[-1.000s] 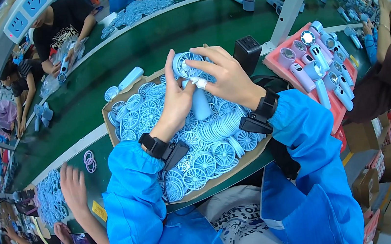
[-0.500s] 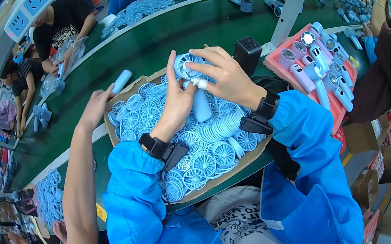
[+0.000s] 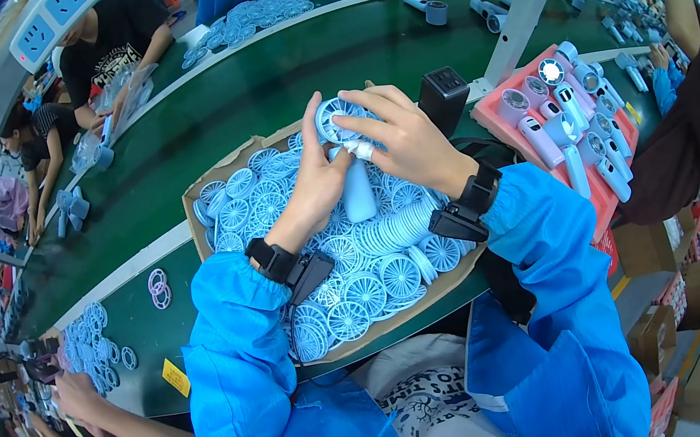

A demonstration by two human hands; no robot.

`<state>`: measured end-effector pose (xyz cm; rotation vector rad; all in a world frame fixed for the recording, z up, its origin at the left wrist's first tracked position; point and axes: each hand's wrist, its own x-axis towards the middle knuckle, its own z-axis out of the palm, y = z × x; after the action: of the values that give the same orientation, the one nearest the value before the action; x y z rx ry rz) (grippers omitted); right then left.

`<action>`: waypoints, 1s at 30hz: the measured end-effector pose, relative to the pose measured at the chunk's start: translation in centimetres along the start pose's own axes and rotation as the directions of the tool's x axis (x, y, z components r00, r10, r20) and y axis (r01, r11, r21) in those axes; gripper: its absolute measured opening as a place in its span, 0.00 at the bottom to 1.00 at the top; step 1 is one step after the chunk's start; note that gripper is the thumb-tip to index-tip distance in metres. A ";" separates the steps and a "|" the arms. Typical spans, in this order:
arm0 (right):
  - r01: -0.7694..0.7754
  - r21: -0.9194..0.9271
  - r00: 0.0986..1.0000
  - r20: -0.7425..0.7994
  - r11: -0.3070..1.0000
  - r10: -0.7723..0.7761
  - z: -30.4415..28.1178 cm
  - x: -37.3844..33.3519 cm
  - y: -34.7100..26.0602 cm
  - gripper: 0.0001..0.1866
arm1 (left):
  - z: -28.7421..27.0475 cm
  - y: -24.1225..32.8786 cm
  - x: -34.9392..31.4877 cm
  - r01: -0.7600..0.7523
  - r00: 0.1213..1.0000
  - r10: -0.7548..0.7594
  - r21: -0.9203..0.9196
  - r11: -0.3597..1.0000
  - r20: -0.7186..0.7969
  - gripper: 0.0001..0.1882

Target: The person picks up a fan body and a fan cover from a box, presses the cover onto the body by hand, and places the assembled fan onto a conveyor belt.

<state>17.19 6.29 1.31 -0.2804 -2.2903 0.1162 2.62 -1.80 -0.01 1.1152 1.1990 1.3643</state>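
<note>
"Blue cloth sleeves point(image 3: 235, 322) fill the foreground; what lies just beyond their cuffs?"

"Black wristbands point(image 3: 276, 259), then a cardboard carton point(image 3: 228, 161) heaped with pale-blue spoked grilles point(image 3: 348, 320), some stacked on edge in a row."

"And the principal object?"

"It is a hand-held fan point(image 3: 358, 193), held above the far part of the heap. Its handle, smooth, plain and pale blue, points back toward the wearer. Its round head point(image 3: 335, 119), at the far end, shows a circular rim with fine spokes, partly covered by fingers. Whether the spoked face is fully seated, one cannot tell."

"How do the fingers stand?"

"Both hands are clamped on the fan. The left hand point(image 3: 318, 178) has its index finger upright along the left side of the head and its thumb near the neck. The right hand point(image 3: 411, 141) curves over the right side, fingertips on the spoked face; a white wrapping point(image 3: 363, 149) covers one digit near the neck."

"What lies farther off?"

"To the right, a pinkish-red tray point(image 3: 600, 205) bears blue and lilac fans point(image 3: 540, 140). Beyond the carton runs a green belt point(image 3: 328, 53); across it, a person in a black shirt point(image 3: 110, 38) sits near another grille heap point(image 3: 253, 19)."
</note>
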 end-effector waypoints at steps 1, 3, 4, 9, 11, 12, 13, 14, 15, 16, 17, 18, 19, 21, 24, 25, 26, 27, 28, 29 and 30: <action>0.005 -0.020 1.000 0.017 1.000 -0.005 0.0 0.1 0.1 0.22 | -0.1 0.0 0.0 -0.006 1.000 0.006 0.000 1.000 0.004 0.40; 0.014 -0.041 0.999 0.035 0.999 -0.013 0.1 0.1 0.5 0.22 | -0.2 0.2 -0.1 0.013 0.999 -0.011 -0.061 0.998 0.033 0.39; 0.037 -0.048 0.999 0.040 0.998 -0.036 0.2 0.3 1.2 0.22 | -0.2 0.3 -0.2 0.035 0.998 -0.028 -0.121 0.992 0.064 0.39; -0.341 0.641 0.937 0.173 0.688 0.303 0.6 0.2 1.3 0.27 | 0.1 0.4 0.1 -0.023 0.986 0.058 -0.219 0.976 0.154 0.39; -0.465 0.831 0.853 0.328 0.304 0.406 0.6 0.3 0.8 0.28 | -0.1 0.5 -0.2 -0.061 0.986 0.088 -0.184 0.981 0.142 0.39; -0.495 0.816 0.846 0.375 0.298 0.379 0.6 0.2 0.8 0.30 | -0.1 0.5 -0.5 -0.091 0.985 0.112 -0.154 0.984 0.134 0.39; -0.526 0.798 0.836 0.421 0.295 0.353 0.3 0.2 0.8 0.31 | 0.0 0.7 -0.6 -0.120 0.982 0.136 -0.125 0.985 0.129 0.38; -0.556 0.778 0.823 0.465 0.293 0.327 0.1 0.2 0.8 0.32 | 0.0 0.9 -0.6 -0.127 0.981 0.143 -0.121 0.984 0.132 0.38; -0.551 0.780 0.826 0.459 0.298 0.327 0.0 0.2 0.7 0.32 | 0.1 1.0 -0.6 -0.157 0.977 0.169 -0.101 0.982 0.128 0.37; -0.505 0.790 0.855 0.403 0.347 0.328 -0.1 0.2 0.6 0.31 | 0.1 1.2 -0.6 -0.185 0.973 0.195 -0.081 0.979 0.126 0.37; -0.459 0.796 0.880 0.346 0.394 0.326 -0.2 0.3 0.5 0.30 | 0.2 1.3 -0.5 -0.213 0.968 0.219 -0.062 0.975 0.124 0.36; -0.414 0.798 0.900 0.290 0.437 0.325 -0.4 0.3 0.3 0.29 | 0.2 1.5 -0.6 -0.213 0.967 0.219 -0.059 0.975 0.129 0.36; -0.412 0.799 0.901 0.285 0.438 0.328 -0.6 0.3 0.2 0.29 | 0.3 1.7 -0.7 -0.209 0.968 0.215 -0.061 0.976 0.131 0.35; -0.436 0.813 0.885 0.309 0.386 0.347 -0.9 0.4 -0.1 0.28 | 0.4 2.0 -0.9 -0.197 0.970 0.204 -0.065 0.978 0.134 0.33; -0.438 0.824 0.877 0.305 0.359 0.371 -0.8 0.3 -0.7 0.26 | 0.2 1.7 -0.8 -0.194 0.970 0.206 -0.099 0.976 0.132 0.32; -0.434 0.826 0.876 0.293 0.359 0.384 -0.7 0.3 -0.8 0.25 | 0.1 1.7 -0.8 -0.194 0.970 0.208 -0.117 0.974 0.128 0.32; -0.430 0.829 0.874 0.281 0.358 0.397 -0.6 0.3 -0.9 0.24 | 0.1 1.6 -0.8 -0.195 0.969 0.209 -0.114 0.974 0.130 0.32; -0.427 0.830 0.874 0.279 0.359 0.397 -0.4 0.2 -0.7 0.24 | 0.0 1.7 -0.8 -0.181 0.971 0.194 -0.102 0.978 0.138 0.31; -0.420 0.832 0.877 0.270 0.362 0.396 -0.1 0.2 -0.3 0.22 | 0.1 1.7 -0.8 -0.166 0.973 0.178 -0.092 0.982 0.146 0.31; -0.413 0.835 0.880 0.263 0.365 0.395 0.0 0.2 0.1 0.20 | 0.2 1.7 -0.8 -0.151 0.975 0.162 -0.083 0.985 0.154 0.31; -0.406 0.837 0.883 0.255 0.368 0.394 0.1 0.1 0.4 0.19 | 0.2 1.6 -0.7 -0.151 0.974 0.163 -0.083 0.985 0.156 0.31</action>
<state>17.15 6.66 1.26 -0.2709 -1.7985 1.5281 2.74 -2.58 1.55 1.2665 0.9545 1.3948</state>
